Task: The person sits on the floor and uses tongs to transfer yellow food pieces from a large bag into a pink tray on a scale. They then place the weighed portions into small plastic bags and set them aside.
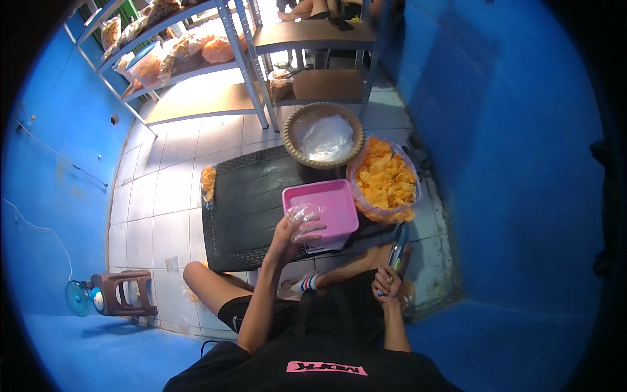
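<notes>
A transparent plastic bag [304, 215] is in my left hand [298, 234], its fingers spread inside or behind the film. This hand is over the near left part of a pink plastic tray [333, 206], which rests on a pale base at the black table's near edge. My right hand [387, 284] grips metal tongs [397, 247] with green and blue on the handle. They point away from me, towards a large plastic bag of yellow-orange chips [384, 179]. Whether the tongs' tips touch that bag cannot be made out.
A round woven basket [289, 139] holding plastic bags stands at the black table's [250, 196] far right. A small packet of chips [208, 182] lies at its left edge. Shelves [205, 105] with bagged snacks stand ahead. A brown stool [117, 294] and small fan [78, 298] are left.
</notes>
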The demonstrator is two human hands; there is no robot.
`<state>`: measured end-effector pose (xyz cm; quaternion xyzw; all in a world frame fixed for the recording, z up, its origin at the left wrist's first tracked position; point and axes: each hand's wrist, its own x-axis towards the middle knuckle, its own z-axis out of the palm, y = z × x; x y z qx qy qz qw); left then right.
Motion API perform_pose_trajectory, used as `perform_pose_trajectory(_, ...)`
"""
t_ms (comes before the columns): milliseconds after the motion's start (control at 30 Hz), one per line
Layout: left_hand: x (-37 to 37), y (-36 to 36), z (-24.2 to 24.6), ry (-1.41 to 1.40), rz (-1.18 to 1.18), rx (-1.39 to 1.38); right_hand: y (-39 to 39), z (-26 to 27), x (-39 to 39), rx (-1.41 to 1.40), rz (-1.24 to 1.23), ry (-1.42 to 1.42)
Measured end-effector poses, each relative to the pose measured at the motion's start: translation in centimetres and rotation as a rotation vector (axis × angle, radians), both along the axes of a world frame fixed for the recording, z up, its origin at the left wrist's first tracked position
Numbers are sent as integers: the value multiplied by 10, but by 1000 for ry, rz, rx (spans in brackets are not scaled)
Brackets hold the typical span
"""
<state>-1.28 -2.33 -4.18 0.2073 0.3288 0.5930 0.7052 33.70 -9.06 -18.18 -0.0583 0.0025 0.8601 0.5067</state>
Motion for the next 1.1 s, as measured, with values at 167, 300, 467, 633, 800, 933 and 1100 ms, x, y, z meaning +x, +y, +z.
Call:
perform_pose_trajectory(167,7,-38,-8,45,63,1,0,41,-31,-84,-17,-575)
perform_pose_trajectory(300,10,-50,-15,76,99,-17,7,79,-80,81,-36,-674)
perform_pose_trajectory(467,8,-56,-10,161,125,-31,22,109,-114,223,-97,-910)
perform_pose_trajectory(633,-5,-64,-14,110,136,-59,30,120,-114,168,-112,-981)
perform_pose_trajectory(800,-23,-72,-29,208,191,-78,25,122,-104,192,-82,-895)
perform_pose_trajectory(933,-42,-70,-32,363,166,-120,21,128,-106,209,-99,-678)
perform_pose_trajectory(1100,-38,-59,-10,1048,382,19,24,148,-109,328,23,-944)
